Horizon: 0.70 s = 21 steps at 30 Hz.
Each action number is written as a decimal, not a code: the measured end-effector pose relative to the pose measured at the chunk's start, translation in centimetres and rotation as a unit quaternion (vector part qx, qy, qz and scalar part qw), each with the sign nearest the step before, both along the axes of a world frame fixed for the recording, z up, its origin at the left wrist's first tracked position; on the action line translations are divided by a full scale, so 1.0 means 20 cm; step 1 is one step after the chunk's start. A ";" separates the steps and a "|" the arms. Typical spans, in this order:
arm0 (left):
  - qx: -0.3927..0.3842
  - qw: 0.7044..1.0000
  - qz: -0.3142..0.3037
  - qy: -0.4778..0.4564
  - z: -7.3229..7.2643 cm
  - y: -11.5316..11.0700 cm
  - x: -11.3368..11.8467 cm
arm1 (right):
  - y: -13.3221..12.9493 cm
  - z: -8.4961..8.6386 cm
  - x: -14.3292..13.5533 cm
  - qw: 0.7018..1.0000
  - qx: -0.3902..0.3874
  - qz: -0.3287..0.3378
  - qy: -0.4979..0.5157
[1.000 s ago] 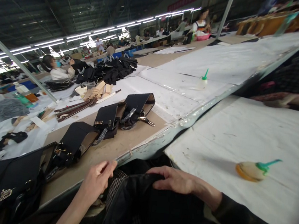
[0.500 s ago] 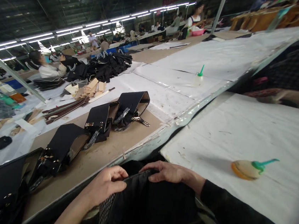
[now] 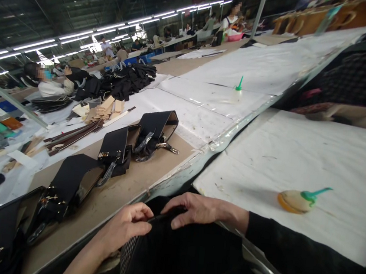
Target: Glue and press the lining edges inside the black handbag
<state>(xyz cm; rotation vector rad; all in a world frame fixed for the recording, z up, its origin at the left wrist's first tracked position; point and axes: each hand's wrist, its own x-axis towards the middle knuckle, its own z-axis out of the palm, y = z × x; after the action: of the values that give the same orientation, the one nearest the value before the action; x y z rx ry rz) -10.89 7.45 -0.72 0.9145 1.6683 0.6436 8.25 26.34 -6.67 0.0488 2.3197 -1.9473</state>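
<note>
A large black fabric piece [image 3: 189,260], perhaps a bag, lies at the bottom centre, low in front of the table edge. My left hand [image 3: 128,225] pinches its upper edge on the left, thumb over the fabric. Just to the right, my right hand [image 3: 191,210] holds the same edge between thumb and fingers. Some fingertips are hidden in the dark cloth. Beyond my hands, a brown board [image 3: 146,172] carries a row of black bags with metal clasps, among them one bag [image 3: 156,123] at its far end.
On the white right table [image 3: 325,156] lies a bottle [image 3: 295,201] with a green spout. Another green-tipped bottle [image 3: 237,92] stands farther off. Brown strips [image 3: 75,136] and a black fabric pile [image 3: 120,80] lie at left, near a masked person [image 3: 52,86].
My right hand has shifted slightly left along the black fabric's edge. My left hand keeps its hold. The whole view has shifted a little, moving the tables and bags leftward.
</note>
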 end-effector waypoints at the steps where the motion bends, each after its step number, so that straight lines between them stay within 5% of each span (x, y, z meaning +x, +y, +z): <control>1: -0.001 1.000 0.000 -0.001 0.00 0.00 0.00 | -0.02 0.00 -0.02 1.000 -0.023 -0.012 0.010; 8: 0.005 1.000 0.004 -0.013 0.02 -0.05 0.02 | -0.14 -0.05 -0.15 0.996 -0.015 -0.079 0.029; 16: 0.024 0.999 0.000 -0.023 0.02 -0.07 -0.01 | -0.21 0.02 -0.15 0.992 0.033 -0.120 0.023; 21: 0.043 0.997 0.032 0.057 0.04 -0.17 0.02 | -0.22 0.05 -0.16 0.990 0.043 -0.137 0.006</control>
<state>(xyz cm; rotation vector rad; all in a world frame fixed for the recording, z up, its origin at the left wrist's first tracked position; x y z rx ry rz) -10.48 4.04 0.01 0.9770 1.7883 0.7228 4.96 21.86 -5.66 0.3842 2.5198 -1.9645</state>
